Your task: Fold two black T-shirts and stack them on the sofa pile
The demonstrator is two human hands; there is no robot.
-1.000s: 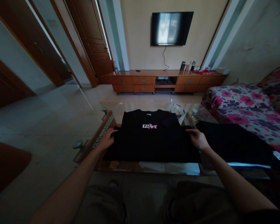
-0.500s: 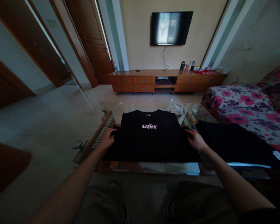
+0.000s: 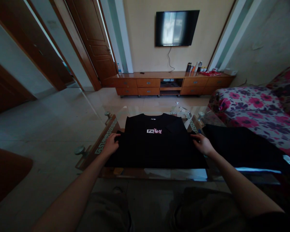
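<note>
Left hand: I saw my left hand [image 3: 110,144] lying on the left edge of the black T-shirt with the small pink and white chest print [image 3: 154,141], fingers [image 3: 115,137] curled over the cloth; a true pinch I could not tell.
Right hand: my right hand [image 3: 202,144] lay on the right edge, fingers [image 3: 195,137] bent onto the fabric.
Shirt: it lay flat between both hands on the glass-topped coffee table with the patterned border [image 3: 106,130], collar away from me.
Beside: a second dark cloth [image 3: 241,146] lay just right of it.
Beyond: a long wooden TV cabinet [image 3: 169,84].
</note>
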